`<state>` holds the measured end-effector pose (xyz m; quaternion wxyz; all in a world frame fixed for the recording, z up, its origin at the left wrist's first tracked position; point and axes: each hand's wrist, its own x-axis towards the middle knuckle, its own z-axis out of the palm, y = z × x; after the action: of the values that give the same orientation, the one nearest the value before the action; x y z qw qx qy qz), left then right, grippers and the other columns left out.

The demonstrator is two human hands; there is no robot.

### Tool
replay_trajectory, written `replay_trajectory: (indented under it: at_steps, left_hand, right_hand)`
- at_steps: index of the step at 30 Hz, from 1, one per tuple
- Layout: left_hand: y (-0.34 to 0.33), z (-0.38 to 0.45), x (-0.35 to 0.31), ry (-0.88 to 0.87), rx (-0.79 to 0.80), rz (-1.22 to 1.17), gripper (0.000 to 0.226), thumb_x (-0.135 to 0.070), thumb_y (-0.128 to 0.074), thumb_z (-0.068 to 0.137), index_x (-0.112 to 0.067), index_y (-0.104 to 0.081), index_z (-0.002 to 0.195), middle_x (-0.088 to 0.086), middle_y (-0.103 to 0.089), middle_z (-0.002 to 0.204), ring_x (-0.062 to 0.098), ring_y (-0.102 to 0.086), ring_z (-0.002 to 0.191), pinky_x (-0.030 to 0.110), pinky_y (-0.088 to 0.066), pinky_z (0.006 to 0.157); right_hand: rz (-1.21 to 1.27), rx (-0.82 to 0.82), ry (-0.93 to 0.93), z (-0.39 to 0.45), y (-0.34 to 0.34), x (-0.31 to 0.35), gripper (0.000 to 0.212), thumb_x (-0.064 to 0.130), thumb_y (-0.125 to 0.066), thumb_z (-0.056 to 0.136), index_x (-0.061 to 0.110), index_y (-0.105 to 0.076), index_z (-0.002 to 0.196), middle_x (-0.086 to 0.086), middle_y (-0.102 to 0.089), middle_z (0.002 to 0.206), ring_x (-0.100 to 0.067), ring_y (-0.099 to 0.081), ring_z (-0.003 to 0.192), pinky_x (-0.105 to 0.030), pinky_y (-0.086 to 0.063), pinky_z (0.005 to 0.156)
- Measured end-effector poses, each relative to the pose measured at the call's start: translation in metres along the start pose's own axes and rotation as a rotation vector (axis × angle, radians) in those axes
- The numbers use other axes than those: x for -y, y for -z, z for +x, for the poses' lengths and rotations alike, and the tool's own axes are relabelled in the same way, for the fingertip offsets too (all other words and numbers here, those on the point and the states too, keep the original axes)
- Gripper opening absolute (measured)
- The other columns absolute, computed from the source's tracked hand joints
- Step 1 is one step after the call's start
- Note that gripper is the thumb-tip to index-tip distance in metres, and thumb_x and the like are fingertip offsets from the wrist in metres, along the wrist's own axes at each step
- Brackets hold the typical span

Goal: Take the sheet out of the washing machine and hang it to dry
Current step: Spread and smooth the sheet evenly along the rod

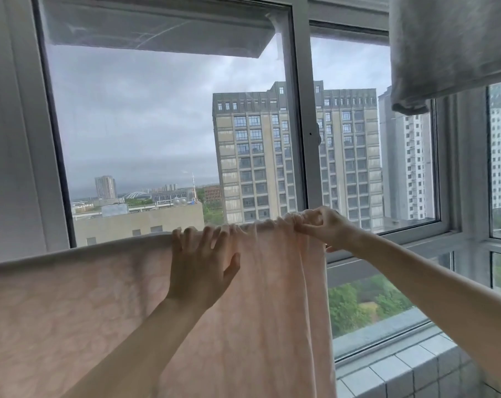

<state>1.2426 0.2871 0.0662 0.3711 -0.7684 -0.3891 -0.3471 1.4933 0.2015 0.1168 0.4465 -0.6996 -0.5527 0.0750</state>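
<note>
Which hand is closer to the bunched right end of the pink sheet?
Right. The right hand pinches the bunched end of the pink sheet itself. The left hand lies flat on the sheet's top edge, further left.

No legible text or signs.

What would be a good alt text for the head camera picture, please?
A person's left hand lies flat on a pale pink sheet draped along its top edge, while the right hand pinches the bunched top edge. Behind is a window showing apartment towers under grey sky.
</note>
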Motion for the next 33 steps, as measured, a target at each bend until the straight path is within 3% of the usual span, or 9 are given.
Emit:
replay_trajectory:
  at_steps: [4,7,10,14,17,20,23,28,33]
  left_hand:
    - [0.001,0.001,0.001,0.008,0.026,0.006,0.055,-0.051,-0.038,0.09,-0.014,-0.057,0.125,0.011,-0.06,0.11,0.038,-0.054,0.096,0.057,-0.035,0.095]
    - [0.002,-0.002,0.003,-0.003,0.033,0.026,0.055,-0.052,-0.038,0.091,-0.013,-0.056,0.125,0.012,-0.061,0.112,0.039,-0.055,0.098,0.057,-0.036,0.095]
    - [0.003,-0.002,0.004,-0.009,0.032,0.026,0.055,-0.053,-0.037,0.092,-0.014,-0.055,0.128,0.012,-0.061,0.114,0.04,-0.055,0.1,0.057,-0.036,0.094]
    - [0.001,-0.001,0.003,0.001,0.03,0.004,0.056,-0.053,-0.037,0.091,-0.015,-0.055,0.128,0.011,-0.061,0.113,0.04,-0.055,0.099,0.057,-0.037,0.094]
    - [0.001,0.0,-0.001,0.004,0.026,-0.003,0.057,-0.053,-0.037,0.09,-0.014,-0.055,0.127,0.012,-0.061,0.113,0.04,-0.054,0.099,0.058,-0.036,0.094]
    - [0.002,0.0,-0.004,0.004,0.021,-0.003,0.058,-0.055,-0.035,0.09,-0.014,-0.055,0.128,0.012,-0.06,0.113,0.04,-0.054,0.099,0.057,-0.036,0.096]
    - [0.002,0.0,-0.004,0.008,0.023,-0.005,0.058,-0.055,-0.035,0.09,-0.015,-0.054,0.128,0.012,-0.06,0.113,0.04,-0.054,0.1,0.057,-0.035,0.096]
    - [0.002,0.0,0.002,0.013,0.05,-0.001,0.058,-0.055,-0.033,0.09,-0.016,-0.052,0.129,0.012,-0.06,0.116,0.04,-0.054,0.102,0.057,-0.034,0.097]
    - [0.002,-0.002,0.001,0.0,0.038,0.013,0.056,-0.054,-0.036,0.091,-0.016,-0.052,0.129,0.011,-0.058,0.116,0.04,-0.053,0.103,0.057,-0.033,0.097]
  right_hand:
    - [-0.181,-0.184,0.159,0.0,-0.008,0.008,0.022,0.027,-0.067,0.088,0.014,-0.06,0.071,0.007,-0.059,0.071,-0.007,-0.058,0.07,-0.02,-0.047,0.059]
    - [-0.217,-0.37,0.229,0.013,-0.003,0.013,0.022,0.003,-0.052,0.091,0.012,-0.071,0.083,0.01,-0.062,0.078,-0.008,-0.057,0.077,-0.016,-0.039,0.067]
    - [-0.241,-0.543,0.177,0.025,0.017,0.004,0.025,0.004,-0.044,0.092,0.01,-0.068,0.087,0.001,-0.067,0.09,-0.019,-0.061,0.084,-0.025,-0.045,0.07]
    - [-0.499,-0.294,0.057,0.022,0.027,-0.016,0.025,0.01,-0.049,0.087,0.018,-0.058,0.065,-0.001,-0.068,0.088,-0.023,-0.063,0.075,-0.037,-0.056,0.067]
    - [-0.529,-0.245,0.125,0.023,0.014,-0.021,0.017,0.013,-0.055,0.087,0.004,-0.068,0.092,-0.016,-0.069,0.101,-0.029,-0.065,0.089,-0.045,-0.056,0.079]
    - [-0.381,-0.188,0.33,0.021,-0.001,-0.004,0.026,0.015,-0.06,0.091,0.008,-0.065,0.116,-0.011,-0.065,0.119,-0.024,-0.062,0.104,-0.032,-0.051,0.088]
    - [-0.345,-0.075,0.466,0.016,-0.019,0.014,0.026,0.025,-0.063,0.092,0.013,-0.067,0.114,-0.004,-0.069,0.115,-0.019,-0.065,0.102,-0.029,-0.051,0.087]
    - [-0.304,-0.182,0.543,0.017,-0.03,0.023,0.014,0.016,-0.066,0.089,0.014,-0.075,0.098,0.0,-0.075,0.096,-0.013,-0.068,0.085,-0.035,-0.056,0.082]
    - [-0.318,-0.279,0.486,0.025,-0.032,0.02,0.02,0.009,-0.055,0.091,0.014,-0.074,0.085,-0.001,-0.073,0.084,-0.018,-0.066,0.075,-0.042,-0.056,0.075]
